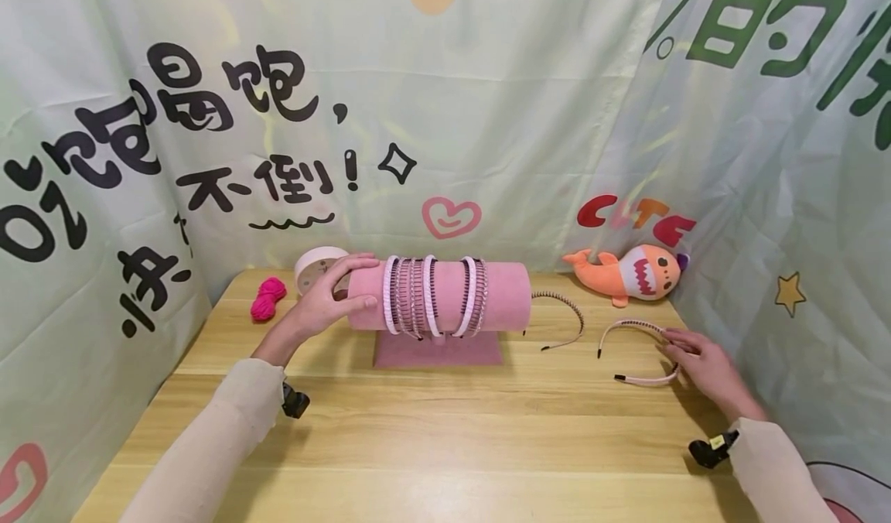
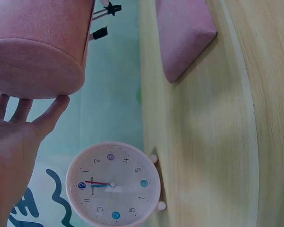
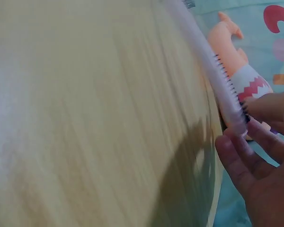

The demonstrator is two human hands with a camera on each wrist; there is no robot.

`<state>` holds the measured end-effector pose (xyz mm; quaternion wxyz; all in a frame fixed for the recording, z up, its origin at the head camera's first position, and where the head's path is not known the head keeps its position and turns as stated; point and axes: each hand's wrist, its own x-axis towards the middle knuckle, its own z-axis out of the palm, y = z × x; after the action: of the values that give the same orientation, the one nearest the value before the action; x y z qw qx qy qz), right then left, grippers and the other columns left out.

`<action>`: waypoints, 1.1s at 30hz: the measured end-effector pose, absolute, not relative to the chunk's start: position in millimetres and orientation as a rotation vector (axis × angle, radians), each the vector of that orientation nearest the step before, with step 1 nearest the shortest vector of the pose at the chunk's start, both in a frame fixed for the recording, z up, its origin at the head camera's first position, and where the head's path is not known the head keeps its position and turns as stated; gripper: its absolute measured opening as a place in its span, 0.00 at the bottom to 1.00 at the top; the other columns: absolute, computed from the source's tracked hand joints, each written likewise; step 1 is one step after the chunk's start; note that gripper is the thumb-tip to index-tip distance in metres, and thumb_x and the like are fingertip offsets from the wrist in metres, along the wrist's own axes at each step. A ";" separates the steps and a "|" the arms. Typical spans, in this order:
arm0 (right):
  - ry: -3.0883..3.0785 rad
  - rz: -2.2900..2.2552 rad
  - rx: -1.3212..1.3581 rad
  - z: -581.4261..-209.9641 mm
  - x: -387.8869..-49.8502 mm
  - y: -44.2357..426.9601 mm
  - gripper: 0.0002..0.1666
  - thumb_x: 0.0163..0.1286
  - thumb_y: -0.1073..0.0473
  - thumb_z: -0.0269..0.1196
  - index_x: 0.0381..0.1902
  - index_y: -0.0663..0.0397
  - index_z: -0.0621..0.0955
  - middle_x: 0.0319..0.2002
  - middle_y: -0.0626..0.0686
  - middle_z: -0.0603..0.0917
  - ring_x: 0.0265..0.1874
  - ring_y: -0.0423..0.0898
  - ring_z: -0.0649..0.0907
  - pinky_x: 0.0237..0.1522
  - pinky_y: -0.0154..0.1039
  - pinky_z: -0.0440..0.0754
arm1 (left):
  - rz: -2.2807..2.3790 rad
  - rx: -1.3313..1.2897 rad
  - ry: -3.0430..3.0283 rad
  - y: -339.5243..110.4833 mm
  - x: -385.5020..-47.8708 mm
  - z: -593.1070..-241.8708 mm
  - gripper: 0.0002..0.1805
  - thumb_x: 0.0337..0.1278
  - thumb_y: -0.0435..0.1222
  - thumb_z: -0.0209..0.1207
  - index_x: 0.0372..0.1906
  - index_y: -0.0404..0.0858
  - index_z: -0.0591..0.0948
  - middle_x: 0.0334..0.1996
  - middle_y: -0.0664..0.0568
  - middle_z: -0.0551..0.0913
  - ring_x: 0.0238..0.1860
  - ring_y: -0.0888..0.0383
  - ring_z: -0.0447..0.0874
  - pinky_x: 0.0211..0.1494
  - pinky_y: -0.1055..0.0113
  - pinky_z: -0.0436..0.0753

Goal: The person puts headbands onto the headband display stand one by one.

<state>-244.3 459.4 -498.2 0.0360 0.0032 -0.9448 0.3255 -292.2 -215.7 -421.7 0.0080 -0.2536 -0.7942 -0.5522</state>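
A pink padded headband stand (image 1: 504,295), a horizontal roll on a flat base, bears several white and beaded headbands (image 1: 431,295). My left hand (image 1: 323,299) touches the roll's left end, fingers along the top and thumb at the front. The left wrist view shows its fairly straight fingers (image 2: 49,116) against the round end of the roll (image 2: 38,71). At the right of the table, my right hand (image 1: 706,364) pinches a pale pink toothed headband (image 1: 643,382) with dark tips. In the right wrist view this headband (image 3: 206,61) is slightly blurred between thumb and fingers.
Another toothed headband (image 1: 574,310) lies just right of the stand. An orange and white shark toy (image 1: 626,274) sits at the back right. A round pale clock (image 2: 113,182) stands behind my left hand, with a bright pink yarn bundle (image 1: 267,299) beside it. Printed curtains (image 1: 487,121) enclose the table.
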 end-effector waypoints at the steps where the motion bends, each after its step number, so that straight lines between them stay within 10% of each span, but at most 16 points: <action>1: -2.889 1.004 0.018 -498.3 -242.8 460.1 0.29 0.89 0.53 0.56 0.73 0.70 0.77 0.73 0.76 0.73 0.58 0.52 0.83 0.44 0.24 0.76 | -1.725 -0.792 -2.482 -215.7 -292.3 -421.8 0.34 0.69 0.33 0.70 0.77 0.43 0.74 0.85 0.40 0.61 0.84 0.37 0.60 0.79 0.28 0.68; 5: -2.844 1.067 0.038 -499.5 -238.1 461.4 0.25 0.87 0.58 0.58 0.71 0.70 0.79 0.63 0.68 0.83 0.41 0.25 0.78 0.35 0.25 0.78 | -1.712 -0.793 -2.482 -215.7 -292.5 -422.3 0.33 0.69 0.33 0.70 0.77 0.42 0.75 0.85 0.40 0.61 0.84 0.37 0.60 0.79 0.28 0.68; 11: -2.899 1.219 -0.055 -495.5 -233.7 461.5 0.29 0.89 0.56 0.56 0.75 0.72 0.73 0.35 0.52 0.89 0.27 0.38 0.81 0.27 0.37 0.79 | -1.710 -0.799 -2.482 -215.6 -292.3 -422.6 0.34 0.69 0.33 0.70 0.77 0.42 0.74 0.85 0.38 0.60 0.83 0.36 0.61 0.79 0.29 0.69; 26: -2.920 1.338 -0.081 -489.3 -230.7 466.2 0.32 0.90 0.53 0.53 0.76 0.74 0.70 0.50 0.46 0.88 0.38 0.32 0.84 0.38 0.35 0.87 | -1.720 -0.786 -2.486 -215.3 -292.8 -422.5 0.34 0.69 0.33 0.70 0.77 0.43 0.74 0.85 0.42 0.61 0.84 0.37 0.60 0.79 0.28 0.69; 33: -2.891 1.456 0.002 -491.0 -226.7 471.5 0.32 0.89 0.56 0.55 0.78 0.74 0.68 0.47 0.16 0.79 0.41 0.31 0.85 0.39 0.35 0.88 | -1.737 -0.797 -2.470 -214.8 -292.9 -422.2 0.35 0.68 0.31 0.70 0.77 0.41 0.74 0.85 0.38 0.60 0.83 0.38 0.61 0.78 0.31 0.71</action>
<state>-226.7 471.5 -491.0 -0.0476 0.0006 -0.8921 0.4492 -292.9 -214.8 -422.2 0.0091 -0.2552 -0.7908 -0.5562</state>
